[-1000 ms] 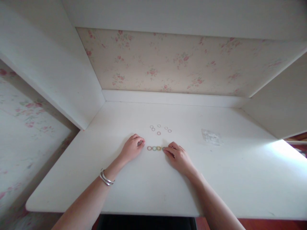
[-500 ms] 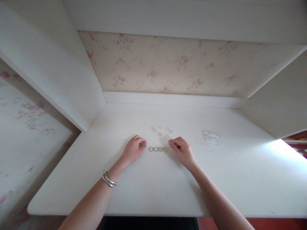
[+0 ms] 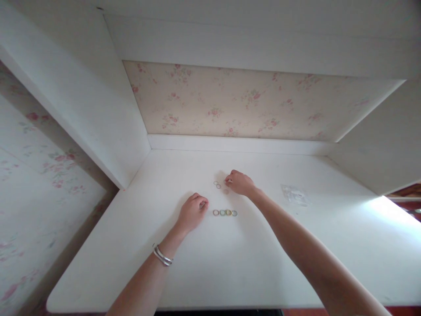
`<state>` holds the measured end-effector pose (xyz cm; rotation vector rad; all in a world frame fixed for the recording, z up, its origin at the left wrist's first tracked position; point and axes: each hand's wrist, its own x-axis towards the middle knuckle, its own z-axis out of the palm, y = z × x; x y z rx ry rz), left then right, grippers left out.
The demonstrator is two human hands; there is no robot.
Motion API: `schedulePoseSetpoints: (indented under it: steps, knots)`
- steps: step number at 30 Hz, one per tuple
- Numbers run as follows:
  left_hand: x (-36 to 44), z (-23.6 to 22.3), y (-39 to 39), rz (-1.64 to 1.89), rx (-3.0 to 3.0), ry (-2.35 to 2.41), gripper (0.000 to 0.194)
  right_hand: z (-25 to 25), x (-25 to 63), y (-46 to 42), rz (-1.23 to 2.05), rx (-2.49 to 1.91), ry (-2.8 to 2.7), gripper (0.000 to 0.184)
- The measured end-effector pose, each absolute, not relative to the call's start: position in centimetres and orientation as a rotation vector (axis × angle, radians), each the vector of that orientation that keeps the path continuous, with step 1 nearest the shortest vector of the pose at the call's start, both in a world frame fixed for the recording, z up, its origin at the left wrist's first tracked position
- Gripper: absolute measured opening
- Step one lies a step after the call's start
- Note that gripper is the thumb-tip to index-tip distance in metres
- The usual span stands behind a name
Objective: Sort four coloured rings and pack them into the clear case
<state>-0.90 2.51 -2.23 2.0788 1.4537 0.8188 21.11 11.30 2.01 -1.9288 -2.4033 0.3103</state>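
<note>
On the white table, a row of several small rings lies side by side: a pinkish ring [image 3: 213, 213], a pale green ring [image 3: 220, 213], a yellow ring [image 3: 229, 210] and a greyish ring [image 3: 236, 213]. My left hand [image 3: 192, 211] rests just left of this row, fingers curled and thumb against them, nothing visible in it. Farther back, my right hand [image 3: 240, 182] reaches down with fingertips pinched at the table. What they pinch is too small to make out. Two thin rings [image 3: 219, 188] lie left of those fingertips, and a faint ring [image 3: 226, 193] lies just below them.
A clear plastic bag [image 3: 294, 195] lies on the white table [image 3: 197, 272] at the right. Behind stands a low white ledge [image 3: 230, 144] under flowered wallpaper. White panels rise at the left [image 3: 108, 131] and right [image 3: 378, 131], and a shelf hangs above.
My right hand has moved from the right of the coloured row to the back rings, covering some of them. My left hand stays beside the row. The whole view has shifted slightly.
</note>
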Motion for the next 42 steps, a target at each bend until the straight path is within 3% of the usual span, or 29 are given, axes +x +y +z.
schedulePoseSetpoints:
  steps: [11, 18, 24, 42]
  knots:
    - [-1.0, -2.4, 2.6, 0.808, 2.088, 1.473, 0.018, 1.7, 20.9, 10.2, 0.263, -1.837, -2.5, 0.023]
    - [-0.9, -2.1, 2.5, 0.778, 2.102, 1.492, 0.019, 1.1, 22.9, 3.0, 0.325, -1.465, -2.286, 0.023]
    - [-0.9, -2.3, 2.5, 0.742, 2.09, 1.51, 0.016, -0.8, 24.2, -2.1, 0.304, -1.446, -2.289, 0.023]
    - [-0.8, -2.4, 2.6, 0.748, 2.088, 1.508, 0.018, -2.1, 24.4, -2.4, 0.305, -1.419, -2.266, 0.024]
